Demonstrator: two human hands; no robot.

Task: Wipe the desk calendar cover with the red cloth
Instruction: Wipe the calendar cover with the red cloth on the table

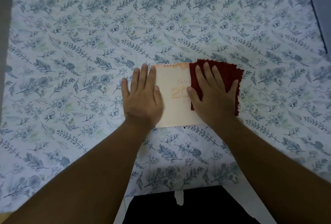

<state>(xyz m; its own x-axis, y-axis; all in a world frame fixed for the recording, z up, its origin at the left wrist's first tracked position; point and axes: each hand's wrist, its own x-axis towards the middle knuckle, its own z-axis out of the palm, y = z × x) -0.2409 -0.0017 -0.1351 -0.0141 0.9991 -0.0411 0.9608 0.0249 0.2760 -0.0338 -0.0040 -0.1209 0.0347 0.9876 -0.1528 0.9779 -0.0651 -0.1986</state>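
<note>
A pale, spiral-bound desk calendar [176, 105] lies flat on the leaf-printed white tablecloth [71, 44], near the person. The left hand [143, 96] rests flat, fingers spread, on its left edge. The right hand [213, 96] presses a dark red cloth [227, 75] flat over its right side.

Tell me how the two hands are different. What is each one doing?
The left hand lies bare on the left edge of the calendar, partly on the flowery cloth; the right hand lies on the red cloth. The left hand touches the cover itself; the right hand presses the red cloth against it. Both are flat, palm down, fingers spread and pointing away.
</note>
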